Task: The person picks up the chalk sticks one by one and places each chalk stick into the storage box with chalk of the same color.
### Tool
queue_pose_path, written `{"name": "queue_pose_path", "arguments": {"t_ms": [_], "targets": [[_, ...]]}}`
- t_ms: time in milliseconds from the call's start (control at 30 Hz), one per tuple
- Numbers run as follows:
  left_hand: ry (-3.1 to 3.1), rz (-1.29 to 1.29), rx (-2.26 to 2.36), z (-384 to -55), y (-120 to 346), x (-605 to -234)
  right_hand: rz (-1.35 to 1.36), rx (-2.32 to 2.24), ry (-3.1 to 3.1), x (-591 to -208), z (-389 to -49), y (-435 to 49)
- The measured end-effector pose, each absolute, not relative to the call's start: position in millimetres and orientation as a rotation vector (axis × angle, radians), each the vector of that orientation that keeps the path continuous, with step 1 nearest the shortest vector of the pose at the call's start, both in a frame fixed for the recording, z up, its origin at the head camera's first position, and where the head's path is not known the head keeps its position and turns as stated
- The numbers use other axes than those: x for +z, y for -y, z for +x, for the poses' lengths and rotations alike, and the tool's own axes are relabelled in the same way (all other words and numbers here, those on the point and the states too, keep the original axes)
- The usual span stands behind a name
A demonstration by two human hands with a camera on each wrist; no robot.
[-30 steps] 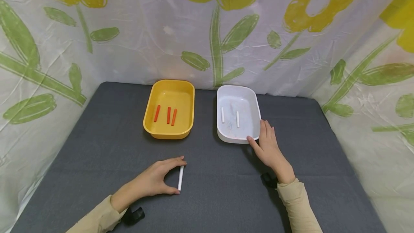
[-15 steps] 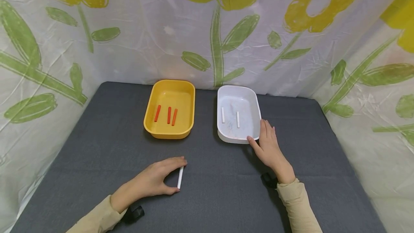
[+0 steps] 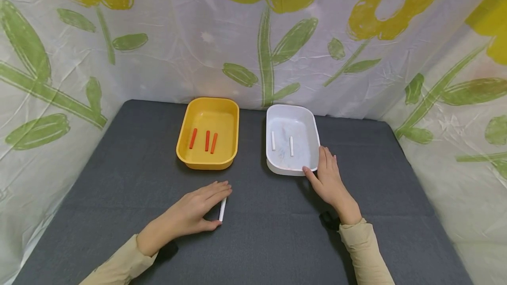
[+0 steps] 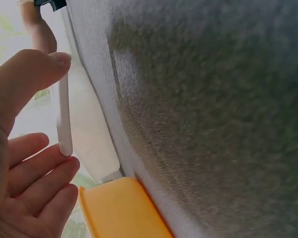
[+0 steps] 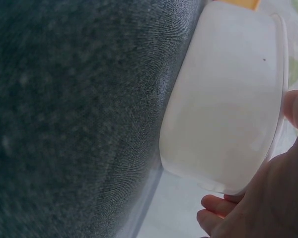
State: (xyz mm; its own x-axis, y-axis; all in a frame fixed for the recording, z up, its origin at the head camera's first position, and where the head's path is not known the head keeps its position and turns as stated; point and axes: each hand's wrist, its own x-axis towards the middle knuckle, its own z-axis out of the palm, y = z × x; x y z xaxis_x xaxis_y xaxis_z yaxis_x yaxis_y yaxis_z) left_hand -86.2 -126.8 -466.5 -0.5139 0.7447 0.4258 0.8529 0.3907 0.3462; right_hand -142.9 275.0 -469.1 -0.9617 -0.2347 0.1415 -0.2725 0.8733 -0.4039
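Note:
Between thumb and fingertips, my left hand [image 3: 194,212] pinches a white stick of chalk [image 3: 222,209] by its two ends. In the left wrist view this chalk [image 4: 64,116] hangs clear of the dark tabletop. My right hand [image 3: 328,179] holds the near right corner of a white tray [image 3: 287,172], thumb at the near rim and fingers along the right side. Two white chalks, one of them a white chalk [image 3: 291,146] near the middle, lie in this tray. In the right wrist view the tray's outer wall [image 5: 223,99] stands beside the fingers.
A yellow tray [image 3: 207,166] stands to the left of the white one, with three red chalks, among them a red chalk [image 3: 192,138] at the left. Both trays are near the back of the dark cloth-covered table [image 3: 269,250]. Behind hangs a flower-printed curtain [image 3: 178,56].
My left hand has lifted and shifted slightly forward and right with the chalk, its fingers now covering more of the far end. The right hand and both trays have stayed put.

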Motion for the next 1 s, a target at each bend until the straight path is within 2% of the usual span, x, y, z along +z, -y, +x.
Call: {"name": "queue_pose_path", "arguments": {"t_ms": [467,1000], "targets": [[2.345,-1.437,-0.85,-103.5,104.2,-452.1,0.393,0.66,2.967,-470.8,-144.2,-276.1],[2.268,-1.412,-1.158,-150.7,57.8,-435.2,0.396,0.662,2.96,-472.0,-145.1,-276.5]]}}
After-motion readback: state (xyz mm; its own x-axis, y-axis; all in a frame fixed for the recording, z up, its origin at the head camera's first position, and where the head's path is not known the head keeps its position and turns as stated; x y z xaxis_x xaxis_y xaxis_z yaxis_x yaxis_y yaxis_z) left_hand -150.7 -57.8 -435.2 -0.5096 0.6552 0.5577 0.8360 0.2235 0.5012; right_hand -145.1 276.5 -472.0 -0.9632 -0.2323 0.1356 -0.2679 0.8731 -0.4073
